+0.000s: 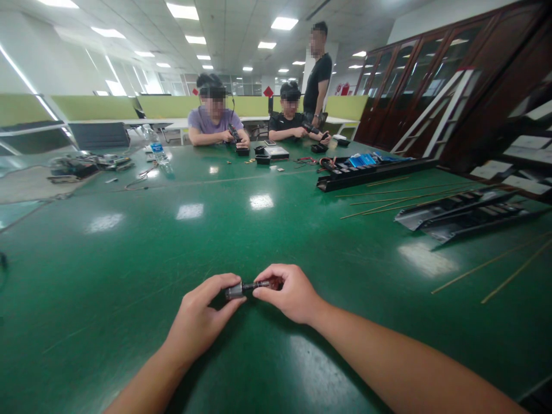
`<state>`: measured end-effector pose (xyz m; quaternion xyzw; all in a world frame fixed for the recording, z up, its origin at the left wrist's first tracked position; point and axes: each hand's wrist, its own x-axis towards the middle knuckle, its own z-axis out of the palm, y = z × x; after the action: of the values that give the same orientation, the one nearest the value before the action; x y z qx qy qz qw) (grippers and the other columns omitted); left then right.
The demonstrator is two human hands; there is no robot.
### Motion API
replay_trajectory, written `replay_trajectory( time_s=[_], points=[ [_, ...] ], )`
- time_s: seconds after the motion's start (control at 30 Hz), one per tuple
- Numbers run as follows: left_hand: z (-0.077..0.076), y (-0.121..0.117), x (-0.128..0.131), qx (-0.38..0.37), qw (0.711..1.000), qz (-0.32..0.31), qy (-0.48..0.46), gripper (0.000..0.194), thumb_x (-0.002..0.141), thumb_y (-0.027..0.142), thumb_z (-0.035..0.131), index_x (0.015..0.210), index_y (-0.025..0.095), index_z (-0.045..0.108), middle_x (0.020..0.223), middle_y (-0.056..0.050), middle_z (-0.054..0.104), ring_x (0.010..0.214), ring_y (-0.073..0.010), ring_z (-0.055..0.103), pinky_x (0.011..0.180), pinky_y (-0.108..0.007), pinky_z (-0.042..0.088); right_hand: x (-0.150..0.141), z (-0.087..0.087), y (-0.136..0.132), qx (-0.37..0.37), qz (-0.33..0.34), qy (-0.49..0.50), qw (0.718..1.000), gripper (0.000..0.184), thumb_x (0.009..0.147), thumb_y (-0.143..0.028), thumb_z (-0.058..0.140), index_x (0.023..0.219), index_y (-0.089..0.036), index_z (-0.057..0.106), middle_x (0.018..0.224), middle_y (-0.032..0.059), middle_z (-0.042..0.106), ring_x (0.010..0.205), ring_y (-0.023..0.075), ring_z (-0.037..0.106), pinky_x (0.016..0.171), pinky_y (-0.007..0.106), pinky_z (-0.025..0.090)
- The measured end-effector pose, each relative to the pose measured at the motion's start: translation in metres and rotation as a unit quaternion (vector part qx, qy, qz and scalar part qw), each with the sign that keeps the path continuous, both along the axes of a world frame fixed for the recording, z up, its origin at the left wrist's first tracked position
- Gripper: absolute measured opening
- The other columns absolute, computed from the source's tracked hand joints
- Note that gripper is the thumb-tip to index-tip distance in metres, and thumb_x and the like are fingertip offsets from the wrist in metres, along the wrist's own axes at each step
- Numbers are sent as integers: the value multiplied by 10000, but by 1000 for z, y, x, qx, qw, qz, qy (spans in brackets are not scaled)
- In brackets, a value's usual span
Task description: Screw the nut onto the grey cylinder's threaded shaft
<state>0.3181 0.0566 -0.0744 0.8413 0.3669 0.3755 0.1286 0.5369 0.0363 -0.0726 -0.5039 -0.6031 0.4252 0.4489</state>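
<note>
Low over the green table (142,259), my left hand (202,313) pinches a small silver-grey metal cylinder (235,291) between thumb and fingers. My right hand (291,293) grips a thin dark ribbed shaft (257,285) with a reddish-brown part (276,282) at its right end, partly hidden by the fingers. The shaft and the cylinder lie in one line and meet between my hands. Whether the shaft sits inside the cylinder or only touches it, I cannot tell.
Across the table two seated people work with dark tools; another person stands behind. A water bottle (159,150) and a pile of parts (92,164) lie at far left. Black metal channels (375,169), thin rods (388,201) and more channels (470,213) are at right, near a stepladder (444,112).
</note>
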Motion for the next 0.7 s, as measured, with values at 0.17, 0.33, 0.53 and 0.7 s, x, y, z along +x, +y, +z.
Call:
replay_trajectory(
  time_s=[0.17, 0.33, 0.53, 0.7],
  points=[
    [0, 0, -1, -1, 1000, 1, 1, 254, 847, 298, 715, 1087, 231, 666, 1050, -19, 728, 960, -171, 703, 890, -278, 578, -1, -1, 1, 4, -8, 0, 1000, 160, 708, -234, 758, 832, -133, 756, 642, 6, 630, 569, 113, 509, 546, 229, 398],
    [0, 0, -4, -1, 1000, 1, 4, 276, 851, 297, 716, 1114, 239, 656, 1070, -18, 722, 982, -165, 696, 913, -277, 568, -1, 0, 1, 4, -11, 10, 1000, 156, 704, -238, 759, 822, -137, 751, 634, 4, 632, 569, 116, 516, 548, 232, 402],
    [-1, 1, -5, -8, 1000, 4, 4, 275, 853, 317, 714, 1108, 229, 664, 1068, -36, 723, 980, -186, 699, 914, -304, 573, -1, 0, 1, 6, -18, 7, 1000, 138, 702, -235, 760, 807, -146, 752, 637, 3, 637, 568, 117, 523, 552, 235, 408],
    [0, 2, -6, 0, 1000, 6, 3, 271, 855, 326, 710, 1106, 233, 665, 1066, -29, 725, 973, -183, 702, 910, -298, 576, -1, 0, 2, 4, -19, 10, 1000, 139, 701, -236, 756, 803, -143, 752, 626, 3, 634, 557, 115, 515, 537, 233, 398]
  ],
)
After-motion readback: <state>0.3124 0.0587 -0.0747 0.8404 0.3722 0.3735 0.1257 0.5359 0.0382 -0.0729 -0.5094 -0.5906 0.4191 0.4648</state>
